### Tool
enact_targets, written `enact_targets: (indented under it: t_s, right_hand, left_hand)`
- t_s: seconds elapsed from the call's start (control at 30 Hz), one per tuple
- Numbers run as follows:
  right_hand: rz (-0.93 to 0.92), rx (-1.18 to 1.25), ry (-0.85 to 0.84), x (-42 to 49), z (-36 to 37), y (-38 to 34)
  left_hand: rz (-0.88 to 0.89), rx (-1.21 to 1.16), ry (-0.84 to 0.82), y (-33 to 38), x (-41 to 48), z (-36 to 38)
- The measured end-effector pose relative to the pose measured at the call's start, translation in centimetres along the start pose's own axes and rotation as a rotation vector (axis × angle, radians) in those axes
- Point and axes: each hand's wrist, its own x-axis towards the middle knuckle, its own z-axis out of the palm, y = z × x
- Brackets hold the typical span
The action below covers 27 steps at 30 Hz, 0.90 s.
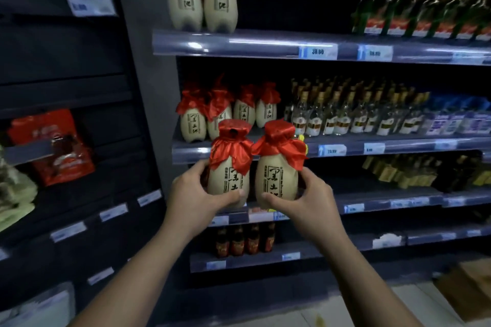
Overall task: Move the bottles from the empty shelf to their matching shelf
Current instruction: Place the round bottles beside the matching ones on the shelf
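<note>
Dim shop aisle, grey shelves (265, 44) stacked with bottles. Left hand (196, 194) grips one cream bottle (229, 178), right hand (310, 200) another (276, 180), both held up before the middle shelf's matching row (228, 111).

We are standing in a shop, in its drinks aisle. Beyond our fingers (240, 192) run tiered shelves (265, 42) with clear plastic price rails along their front edges and blue-and-white price tags (318, 51). Above the fingers stand rows of identical cream bottles with red cloth tops (194, 117), to their right many clear bottles (345, 117) and green ones (414, 10), all stocked in repeated facings. Left of the fingers hang red packets (53, 146), below them dark bottles (244, 240).
</note>
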Motion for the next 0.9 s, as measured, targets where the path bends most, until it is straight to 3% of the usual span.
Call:
enact_targets:
  t_s: [0.43,0.9]
  right_hand:
    - [-0.009,-0.05,0.076,20.6,-0.6,7.1]
    - [-0.046,-0.038,-0.015,29.3,-0.5,8.9]
  left_hand:
    - [0.009,-0.024,0.048,-3.9,18.7,9.9]
    - [-0.105,0.032,0.183,-4.8,23.3,13.7]
